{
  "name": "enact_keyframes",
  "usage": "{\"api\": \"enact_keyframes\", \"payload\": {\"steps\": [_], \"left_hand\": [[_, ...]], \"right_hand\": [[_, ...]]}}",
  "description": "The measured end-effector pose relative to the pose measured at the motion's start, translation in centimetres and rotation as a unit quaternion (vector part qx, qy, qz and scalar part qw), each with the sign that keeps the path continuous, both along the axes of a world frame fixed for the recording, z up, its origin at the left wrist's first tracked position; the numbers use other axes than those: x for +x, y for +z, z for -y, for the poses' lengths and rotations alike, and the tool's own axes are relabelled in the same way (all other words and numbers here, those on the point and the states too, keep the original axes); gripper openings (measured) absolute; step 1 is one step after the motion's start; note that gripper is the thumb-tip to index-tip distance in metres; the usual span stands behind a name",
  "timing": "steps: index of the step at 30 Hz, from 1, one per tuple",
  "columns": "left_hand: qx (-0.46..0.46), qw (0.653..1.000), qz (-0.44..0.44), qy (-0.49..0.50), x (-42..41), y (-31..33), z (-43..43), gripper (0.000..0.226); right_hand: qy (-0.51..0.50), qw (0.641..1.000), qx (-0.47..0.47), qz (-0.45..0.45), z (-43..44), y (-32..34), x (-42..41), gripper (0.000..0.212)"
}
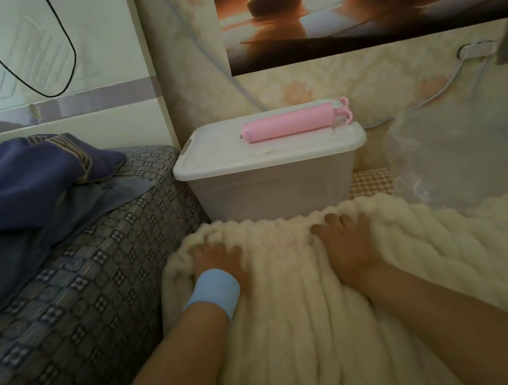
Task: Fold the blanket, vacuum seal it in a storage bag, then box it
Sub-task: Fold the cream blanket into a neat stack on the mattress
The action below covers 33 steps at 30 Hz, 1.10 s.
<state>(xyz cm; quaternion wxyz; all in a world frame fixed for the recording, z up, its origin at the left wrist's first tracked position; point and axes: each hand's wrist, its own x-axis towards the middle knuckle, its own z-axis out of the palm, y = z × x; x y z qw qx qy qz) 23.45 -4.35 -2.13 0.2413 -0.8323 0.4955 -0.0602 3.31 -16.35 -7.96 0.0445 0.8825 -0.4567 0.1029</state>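
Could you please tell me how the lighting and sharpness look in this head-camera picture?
Head view: dim, warm light; the box lid and pink pump are brightest and fairly sharp; the patterned cover at left sinks into shadow; the clear storage bag at right looks hazy; the left hand and right hand on the blanket look slightly soft.

Left hand point(217, 260): wearing a soft, light blue wristband point(212, 293) at the wrist.
Right hand point(346, 244): going bare, as are both forearms.
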Motion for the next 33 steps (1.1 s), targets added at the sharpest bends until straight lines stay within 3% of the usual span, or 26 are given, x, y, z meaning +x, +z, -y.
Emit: {"api": "enact_keyframes", "payload": {"steps": [3, 5, 7, 9, 11, 13, 15, 17, 19, 21, 23, 26, 29, 33], "left_hand": [[0.049, 0.993, 0.095, 0.039, 0.9, -0.1, -0.3, 0.064], [0.008, 0.99, 0.14, -0.012, 1.2, 0.8, -0.5, 0.057], [-0.06, 0.986, 0.099, -0.12, 0.1, 1.4, -0.3, 0.043], [-0.048, 0.984, -0.031, -0.169, -1.6, 1.5, -0.4, 0.041], [0.015, 0.986, -0.155, -0.063, -2.1, 0.8, -1.1, 0.063], [0.06, 0.97, -0.224, 0.079, -0.7, -0.5, -2.3, 0.093], [0.076, 0.953, -0.247, 0.155, 0.2, -1.0, -2.8, 0.104], [0.106, 0.953, -0.233, 0.164, -0.9, -0.1, -2.0, 0.1], [0.11, 0.97, -0.187, 0.11, -3.4, 1.8, -0.1, 0.074], [0.055, 0.989, -0.131, 0.033, -6.4, 3.6, 1.8, 0.049], [-0.028, 0.988, -0.148, -0.034, -10.3, 5.1, 4.1, 0.046], [-0.103, 0.96, -0.22, -0.141, -17.0, 6.5, 7.3, 0.049], [-0.119, 0.933, -0.265, -0.212, -22.9, 7.0, 10.5, 0.044], [-0.057, 0.925, -0.293, -0.236, -28.3, 5.3, 14.1, 0.046]], "right_hand": [[0.069, 0.994, 0.068, 0.042, -1.4, 0.3, 1.1, 0.057], [0.091, 0.983, 0.153, -0.047, -2.0, -0.3, 1.7, 0.065], [0.078, 0.972, 0.19, -0.118, -2.4, -0.3, 2.0, 0.072], [0.068, 0.972, 0.188, -0.12, -2.5, -0.1, 2.3, 0.075], [0.057, 0.979, 0.147, -0.132, -3.0, 0.4, 2.4, 0.075], [0.047, 0.986, 0.092, -0.132, -3.7, 0.4, 2.0, 0.074], [0.043, 0.986, 0.114, -0.111, -4.1, 0.7, 0.6, 0.072], [0.059, 0.981, 0.16, -0.093, -3.7, 1.5, -1.6, 0.068], [0.086, 0.987, 0.13, -0.05, -2.8, 2.8, -4.3, 0.061], [0.104, 0.992, 0.072, 0.005, -1.8, 4.3, -6.7, 0.059], [0.097, 0.993, 0.039, 0.046, -0.9, 5.8, -9.8, 0.068], [0.065, 0.994, 0.026, 0.084, 1.6, 7.2, -15.1, 0.074], [-0.018, 0.999, 0.034, 0.006, 4.0, 8.4, -21.2, 0.057], [-0.129, 0.975, 0.102, -0.149, 6.6, 8.1, -27.6, 0.08]]}}
